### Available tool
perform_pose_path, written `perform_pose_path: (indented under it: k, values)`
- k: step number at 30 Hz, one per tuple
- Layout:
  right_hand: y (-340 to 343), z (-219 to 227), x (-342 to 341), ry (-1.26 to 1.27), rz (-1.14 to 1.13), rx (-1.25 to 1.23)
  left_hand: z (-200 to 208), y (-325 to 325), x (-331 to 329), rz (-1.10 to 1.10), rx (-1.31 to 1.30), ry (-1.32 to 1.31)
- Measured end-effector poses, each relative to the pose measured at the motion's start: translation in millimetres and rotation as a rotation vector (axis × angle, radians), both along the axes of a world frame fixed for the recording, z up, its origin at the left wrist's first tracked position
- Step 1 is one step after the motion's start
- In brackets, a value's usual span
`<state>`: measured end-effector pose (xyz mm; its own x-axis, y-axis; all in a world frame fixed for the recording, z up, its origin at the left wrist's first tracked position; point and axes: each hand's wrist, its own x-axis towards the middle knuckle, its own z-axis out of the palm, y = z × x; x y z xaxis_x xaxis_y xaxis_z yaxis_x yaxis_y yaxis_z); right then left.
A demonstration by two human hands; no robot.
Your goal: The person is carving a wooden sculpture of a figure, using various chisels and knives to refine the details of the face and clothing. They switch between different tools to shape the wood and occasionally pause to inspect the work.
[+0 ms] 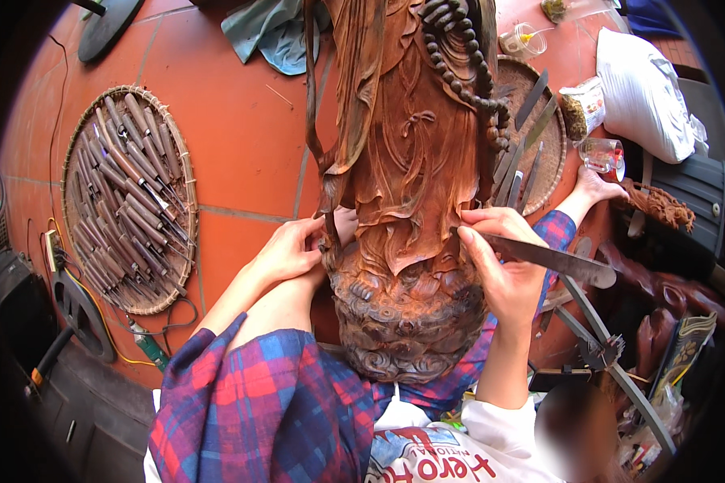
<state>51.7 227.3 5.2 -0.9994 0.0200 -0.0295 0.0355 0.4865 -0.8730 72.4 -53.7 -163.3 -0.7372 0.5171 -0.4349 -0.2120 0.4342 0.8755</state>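
A tall carved wooden statue (411, 153) of a robed figure with a bead string stands between my legs on a carved base (403, 330). My right hand (507, 270) pinches a flat metal file (560, 262) with a rounded end. The file's other end meets the robe's lower right folds, where my fingertips hide it partly. My left hand (294, 249) grips the statue's lower left edge by a thin carved staff, its fingers curled and some out of sight behind the wood. My left forearm lies along my bent knee.
On the tiled floor at left, a round woven tray (187, 173) holds several wooden-handled carving tools. Another tray (552, 173) with flat files lies at right behind the statue. Nearby are a glass mug (600, 157), a white sack (640, 97), a metal bar frame (620, 378) and a blue cloth (275, 36).
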Motion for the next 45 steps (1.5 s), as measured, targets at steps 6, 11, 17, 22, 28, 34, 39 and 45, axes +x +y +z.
perform_pose_path:
  k: [6,11,17,22,28,34,39,45]
  values:
    - [-3.8,3.2,1.7,-0.073,-0.066,-0.070,-11.0,1.6,7.7,0.055,0.050,0.070]
    - [-4.8,1.1,-1.4,-0.096,-0.136,-0.139,-6.1,1.6,4.5,0.051,0.048,0.069]
    - [-3.0,4.3,-3.6,-0.074,-0.045,-0.045,-5.9,1.1,5.6,0.021,0.008,0.003]
    - [0.1,3.9,-1.3,0.010,0.033,0.021,15.3,1.2,-8.7,-0.115,-0.134,-0.194]
    - [-5.3,7.3,-4.8,-0.073,-0.042,-0.029,2.5,-2.8,-0.8,-0.069,-0.060,-0.109]
    - [-4.4,5.4,-5.2,-0.007,-0.017,-0.007,-0.7,-2.3,0.9,-0.055,-0.039,-0.077]
    - [-2.6,10.6,-5.7,0.006,0.074,0.091,5.4,-3.4,-4.7,-0.077,-0.044,-0.135]
    - [-1.7,10.8,-5.3,-0.018,0.059,0.028,-2.4,-5.7,-1.7,-0.108,-0.075,-0.141]
